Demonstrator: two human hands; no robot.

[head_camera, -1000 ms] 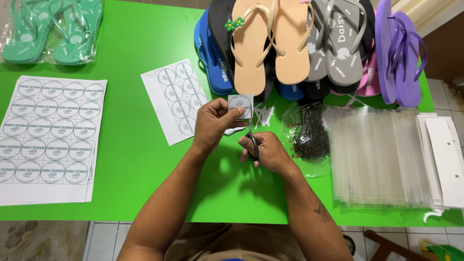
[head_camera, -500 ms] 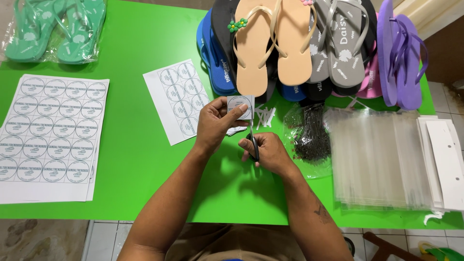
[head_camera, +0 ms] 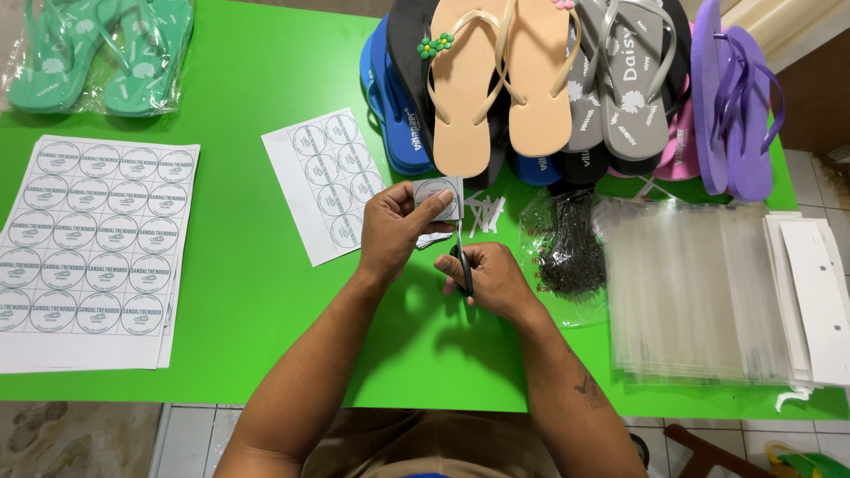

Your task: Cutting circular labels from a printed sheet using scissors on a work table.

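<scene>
A bright green table [head_camera: 248, 292] holds a large sheet of round printed labels [head_camera: 93, 248] at left and stacked flip-flops [head_camera: 549, 80] at the far edge. Over the table's middle, the left hand [head_camera: 398, 232] pinches a small cut-out label square [head_camera: 438, 196]. The right hand [head_camera: 491, 281] grips black-handled scissors [head_camera: 462, 257], blades at the square's right edge.

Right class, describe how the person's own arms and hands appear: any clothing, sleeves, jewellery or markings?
Both forearms are bare, with no sleeves showing. The left hand and right hand wear no gloves, and no rings or watch are visible. A small dark tattoo marks the right forearm.
</scene>
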